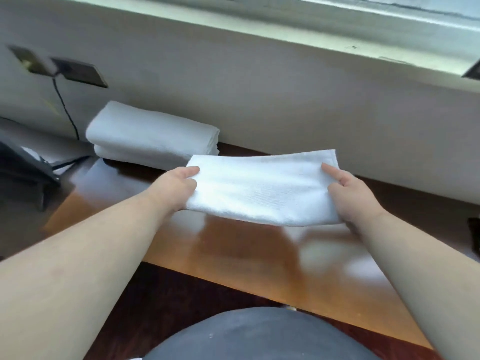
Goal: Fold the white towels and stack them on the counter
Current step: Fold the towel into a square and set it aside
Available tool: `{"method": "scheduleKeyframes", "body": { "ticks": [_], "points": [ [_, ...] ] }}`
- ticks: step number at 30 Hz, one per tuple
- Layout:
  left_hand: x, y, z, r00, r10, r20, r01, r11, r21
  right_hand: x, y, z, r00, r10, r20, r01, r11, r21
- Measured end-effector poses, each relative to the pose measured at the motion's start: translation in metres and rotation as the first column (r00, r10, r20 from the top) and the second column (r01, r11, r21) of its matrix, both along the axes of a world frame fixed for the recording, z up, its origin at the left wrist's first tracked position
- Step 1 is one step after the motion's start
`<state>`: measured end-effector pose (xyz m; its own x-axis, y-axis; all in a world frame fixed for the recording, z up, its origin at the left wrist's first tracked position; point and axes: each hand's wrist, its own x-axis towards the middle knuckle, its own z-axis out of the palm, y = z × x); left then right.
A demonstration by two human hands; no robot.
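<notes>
White folded towel point(262, 189) between both hands

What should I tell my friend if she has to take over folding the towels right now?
Left hand: grips the left end of the folded white towel.
Right hand: grips its right end, fingers on top.
The towel is held flat above the wooden counter, not yet set down.
Done: a stack of folded towels already sits at the back of the counter against the wall, left of the held towel; it looks like two.
Left: probably lay this towel on top of that stack. No unfolded towels are in view.
</notes>
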<state>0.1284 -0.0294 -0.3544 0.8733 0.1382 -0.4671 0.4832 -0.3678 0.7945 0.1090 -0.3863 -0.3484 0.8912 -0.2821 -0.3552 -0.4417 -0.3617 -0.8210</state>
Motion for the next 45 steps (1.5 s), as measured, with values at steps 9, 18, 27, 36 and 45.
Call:
{"method": "scheduleKeyframes", "body": {
  "ticks": [9, 18, 27, 36, 45],
  "points": [
    [-0.011, 0.136, 0.079, 0.987, 0.041, 0.155, -0.038, 0.999, -0.02, -0.011, 0.134, 0.035, 0.988, -0.083, 0.128, 0.057, 0.98, 0.193],
    [0.049, 0.188, 0.129, 0.962, 0.07, 0.265, -0.087, 0.995, 0.052, 0.048, 0.188, 0.07, 0.977, -0.112, 0.183, 0.034, 0.924, 0.38],
    [0.12, 0.214, 0.124, 0.957, 0.1, 0.272, -0.141, 0.98, 0.137, 0.125, 0.206, 0.069, 0.993, -0.024, 0.117, -0.03, 0.9, 0.436],
    [0.201, 0.261, 0.075, 0.981, 0.009, 0.193, -0.05, 0.977, 0.208, 0.172, 0.248, 0.037, 0.999, -0.009, 0.043, -0.006, 0.947, 0.32],
    [0.258, 0.295, 0.016, 0.979, -0.187, 0.081, 0.17, 0.967, 0.188, 0.19, 0.29, -0.008, 0.994, -0.037, -0.101, 0.051, 0.989, 0.141]
  ]
}}
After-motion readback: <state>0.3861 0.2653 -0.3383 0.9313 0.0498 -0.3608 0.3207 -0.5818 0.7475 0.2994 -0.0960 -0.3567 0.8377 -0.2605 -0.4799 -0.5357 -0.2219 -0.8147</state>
